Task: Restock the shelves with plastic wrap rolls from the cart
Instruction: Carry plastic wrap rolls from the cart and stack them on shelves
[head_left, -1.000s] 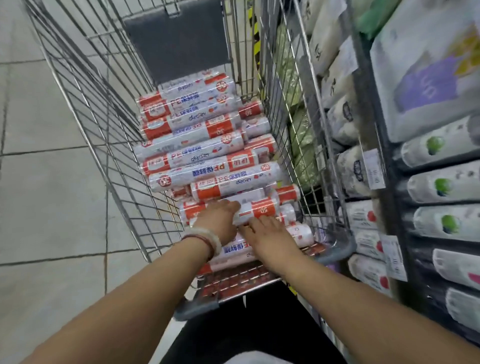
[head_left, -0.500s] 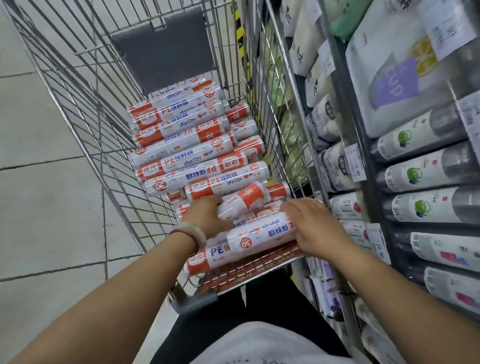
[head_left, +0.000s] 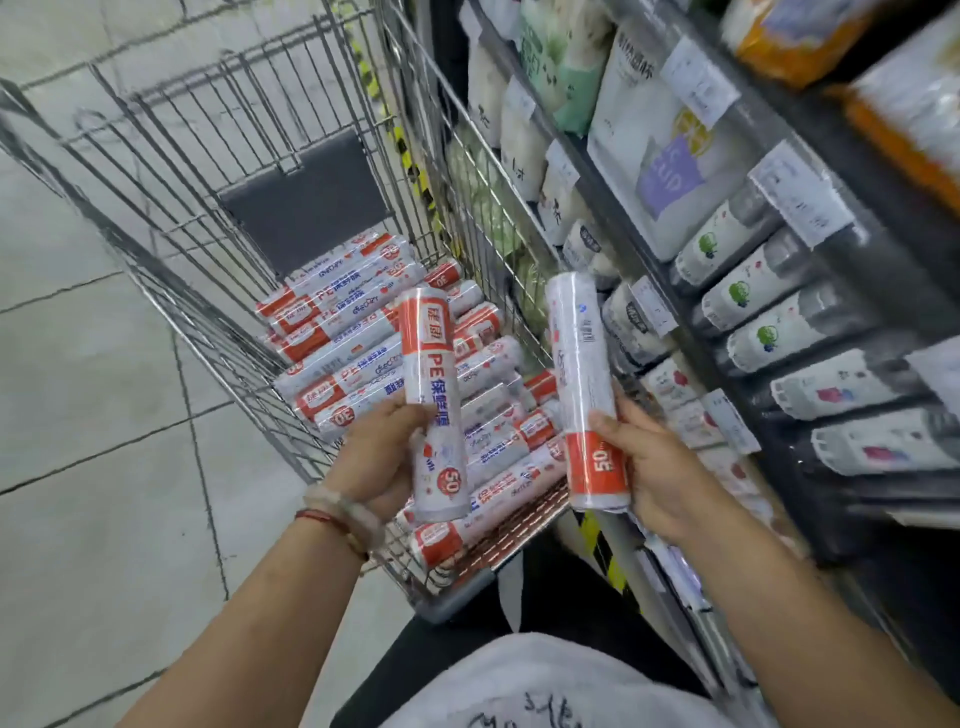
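Left hand (head_left: 375, 457) and right hand (head_left: 657, 467) each grip one plastic wrap roll (head_left: 430, 405); the cart (head_left: 218, 218) remains well stocked, shelves (head_left: 810, 291) await.

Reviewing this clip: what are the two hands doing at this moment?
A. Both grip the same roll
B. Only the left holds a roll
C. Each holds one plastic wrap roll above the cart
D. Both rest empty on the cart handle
C: the left hand grips one plastic wrap roll and the right hand grips a second roll, both lifted above the cart.
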